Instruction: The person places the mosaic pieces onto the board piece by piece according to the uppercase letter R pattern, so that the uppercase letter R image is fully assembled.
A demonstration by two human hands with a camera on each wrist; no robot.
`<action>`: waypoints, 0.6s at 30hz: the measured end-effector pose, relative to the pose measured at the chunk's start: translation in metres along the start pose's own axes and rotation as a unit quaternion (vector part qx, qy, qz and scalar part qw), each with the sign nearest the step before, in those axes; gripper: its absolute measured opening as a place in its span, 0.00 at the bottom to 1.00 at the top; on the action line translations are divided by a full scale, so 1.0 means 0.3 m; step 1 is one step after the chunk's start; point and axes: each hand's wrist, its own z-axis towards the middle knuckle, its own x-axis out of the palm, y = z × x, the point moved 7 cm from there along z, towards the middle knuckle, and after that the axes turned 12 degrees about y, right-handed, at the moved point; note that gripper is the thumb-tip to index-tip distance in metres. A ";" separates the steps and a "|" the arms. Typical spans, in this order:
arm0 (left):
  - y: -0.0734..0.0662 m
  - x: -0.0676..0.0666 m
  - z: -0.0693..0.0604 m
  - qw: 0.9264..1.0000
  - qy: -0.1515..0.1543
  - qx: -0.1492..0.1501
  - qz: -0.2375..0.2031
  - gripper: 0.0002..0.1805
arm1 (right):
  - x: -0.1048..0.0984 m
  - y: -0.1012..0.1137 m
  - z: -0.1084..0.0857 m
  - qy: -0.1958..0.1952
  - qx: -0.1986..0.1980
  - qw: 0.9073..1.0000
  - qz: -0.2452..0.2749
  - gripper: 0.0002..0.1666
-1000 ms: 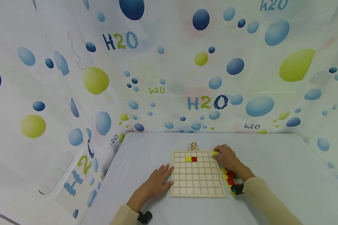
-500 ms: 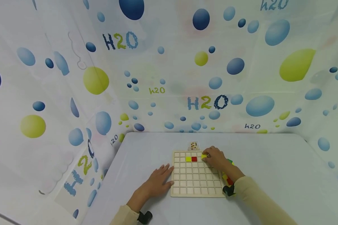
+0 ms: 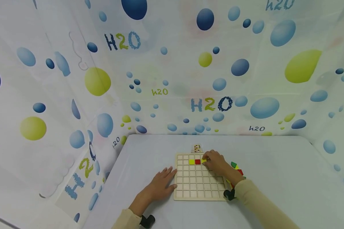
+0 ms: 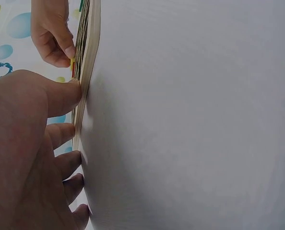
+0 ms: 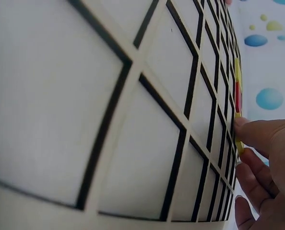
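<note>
A pale wooden grid board [image 3: 200,187] lies flat on the white table. One yellow tile [image 3: 191,162] and one red tile [image 3: 197,162] sit side by side in its second row from the far edge. My right hand [image 3: 217,162] pinches another yellow tile [image 3: 204,161] between thumb and fingers, just right of the red one. The right wrist view shows this held yellow tile [image 5: 240,146] at the grid, partly covered by the fingertips. My left hand [image 3: 161,184] touches the board's left edge, its fingers spread; in the left wrist view the thumb [image 4: 65,98] meets the board's side.
Loose green, yellow and red tiles [image 3: 240,172] lie right of the board, partly hidden by my right forearm. A small printed pattern card [image 3: 197,148] lies beyond the far edge. A patterned curtain [image 3: 177,63] hangs behind the table.
My right hand has carried the yellow tile left from the board's far right corner to the place beside the red tile. The left hand has stayed still.
</note>
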 end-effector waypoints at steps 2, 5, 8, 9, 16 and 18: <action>-0.001 -0.001 -0.001 1.000 0.001 -0.001 0.002 0.38 | -0.001 0.004 -0.003 0.001 -0.001 1.000 0.001 0.09; -0.001 -0.002 0.000 1.000 0.003 -0.003 0.003 0.38 | -0.002 0.009 -0.005 0.002 -0.002 1.000 -0.002 0.09; -0.002 -0.002 -0.001 1.000 0.005 -0.005 0.002 0.38 | -0.002 0.011 -0.007 0.005 -0.004 1.000 -0.001 0.09; -0.002 -0.002 -0.001 1.000 0.005 -0.005 0.002 0.38 | -0.003 0.011 -0.007 0.006 -0.005 1.000 -0.001 0.09; -0.007 -0.005 -0.004 1.000 0.008 -0.007 0.001 0.38 | 0.003 -0.003 0.003 0.012 0.008 1.000 0.008 0.06; -0.007 -0.005 -0.003 1.000 0.010 -0.008 0.001 0.38 | 0.006 -0.006 0.005 0.014 0.006 1.000 0.007 0.06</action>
